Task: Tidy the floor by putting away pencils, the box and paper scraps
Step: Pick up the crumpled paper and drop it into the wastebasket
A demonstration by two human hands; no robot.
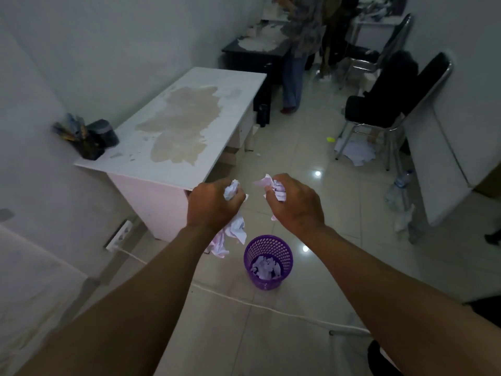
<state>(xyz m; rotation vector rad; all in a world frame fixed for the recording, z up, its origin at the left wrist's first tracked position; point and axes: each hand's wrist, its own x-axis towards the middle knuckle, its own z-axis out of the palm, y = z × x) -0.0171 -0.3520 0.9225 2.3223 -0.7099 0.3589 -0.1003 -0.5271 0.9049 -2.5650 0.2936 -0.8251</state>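
I have both hands out in front of me, each closed around paper. My left hand (214,203) grips a crumpled wad of white paper scraps (234,229) that pokes out above the knuckles and hangs down below the fist. My right hand (294,203) clutches a second crumpled bunch (275,187), with a torn corner sticking out toward the left. The two hands are near each other but apart. Below and between them on the tiled floor (339,240) stands a purple mesh wastebasket (268,263), upright, with crumpled scraps already lying inside it. A white cable (244,299) runs across the floor just in front of the basket. To my left is a white desk (189,123) with a worn, stained top; a dark pencil holder (90,143) sits at its near corner. Further right, more loose papers (357,153) lie under a black chair (385,104).
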